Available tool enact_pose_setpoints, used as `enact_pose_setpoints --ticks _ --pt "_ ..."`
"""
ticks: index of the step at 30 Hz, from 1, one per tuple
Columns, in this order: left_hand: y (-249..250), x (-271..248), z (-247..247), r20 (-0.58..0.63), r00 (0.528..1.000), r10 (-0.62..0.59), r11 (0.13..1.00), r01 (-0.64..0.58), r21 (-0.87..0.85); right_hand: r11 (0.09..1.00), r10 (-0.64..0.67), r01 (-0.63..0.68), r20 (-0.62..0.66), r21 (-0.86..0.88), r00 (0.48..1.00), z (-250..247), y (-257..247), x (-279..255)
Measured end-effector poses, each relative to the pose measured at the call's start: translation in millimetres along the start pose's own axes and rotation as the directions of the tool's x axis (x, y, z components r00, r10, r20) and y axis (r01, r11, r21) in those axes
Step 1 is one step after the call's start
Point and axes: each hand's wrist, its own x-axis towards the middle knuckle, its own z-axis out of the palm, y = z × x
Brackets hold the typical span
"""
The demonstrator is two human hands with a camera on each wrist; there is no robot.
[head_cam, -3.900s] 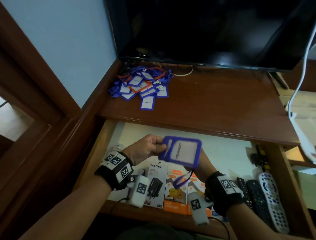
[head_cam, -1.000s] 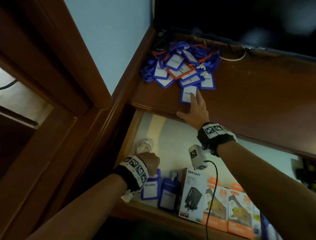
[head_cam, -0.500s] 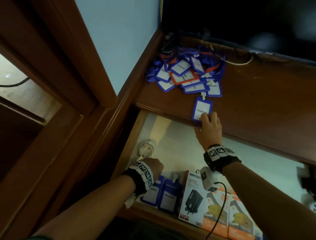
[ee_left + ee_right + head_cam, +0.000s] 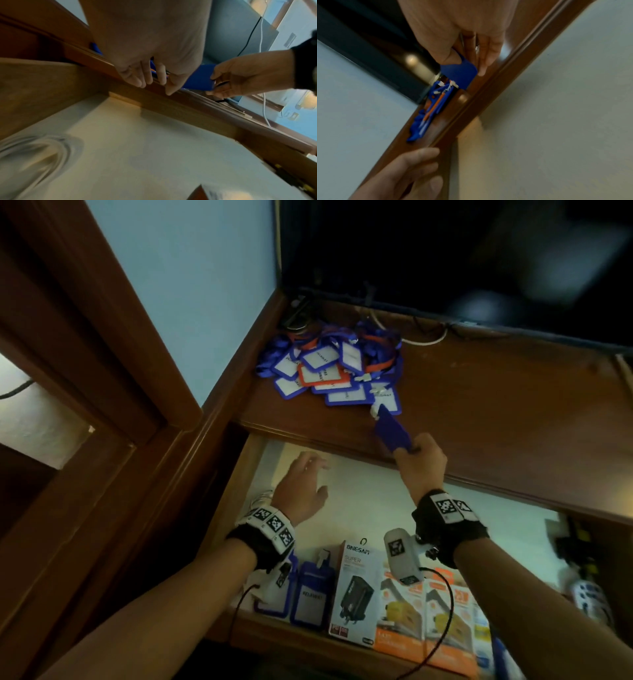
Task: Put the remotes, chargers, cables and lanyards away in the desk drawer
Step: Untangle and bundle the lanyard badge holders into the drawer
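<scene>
A heap of blue and orange lanyards with badge holders (image 4: 334, 364) lies at the back left of the wooden desk top (image 4: 496, 412). My right hand (image 4: 419, 462) pinches one blue badge holder (image 4: 392, 430) by its lower edge and tilts it up at the desk's front edge; it shows as a blue card (image 4: 459, 73) between thumb and fingers. My left hand (image 4: 301, 487) hovers over the open drawer (image 4: 370, 508) with its fingers spread and holds nothing. Two blue badge holders (image 4: 310, 594) lie at the drawer's front left beside charger boxes (image 4: 358, 587).
A coiled white cable (image 4: 36, 151) lies in the drawer's left corner. Orange charger boxes (image 4: 424, 621) fill the drawer's front. Remotes (image 4: 589, 594) sit at the drawer's right end, blurred. A dark TV screen (image 4: 479, 261) stands over the back of the desk. A wall and wooden door frame (image 4: 102, 354) close the left side.
My right hand dragged one badge holder off the heap to the desk's front edge and now pinches it, lifted. My left hand rose from the drawer's front and opened.
</scene>
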Motion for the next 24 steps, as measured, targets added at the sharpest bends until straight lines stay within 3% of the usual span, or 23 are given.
enact_pose_setpoints --ticks 4,10,14,18,24 --pt "23.9 32.9 -5.6 -0.034 0.999 0.027 0.990 -0.022 0.143 0.994 0.039 -0.038 -0.009 0.104 0.999 -28.2 -5.6 -7.5" --pt "35.3 81.9 -1.1 0.136 0.991 -0.016 0.947 -0.029 0.321 0.936 0.064 -0.059 -0.004 0.346 0.998 -71.1 -8.1 -18.2" --pt "28.5 89.9 6.5 0.177 0.984 -0.026 0.867 -0.066 0.494 0.815 0.142 -0.092 -0.044 0.573 0.989 -101.9 4.2 -19.4" --pt "33.1 91.2 10.0 0.158 0.986 -0.051 0.862 -0.037 0.506 0.675 0.271 -0.102 -0.117 0.731 0.955 -146.5 22.9 -15.6" --pt "41.1 93.7 12.8 0.220 0.966 -0.135 0.834 -0.009 0.551 0.505 0.405 0.002 -0.239 0.863 0.883 -197.0 57.2 -13.0"
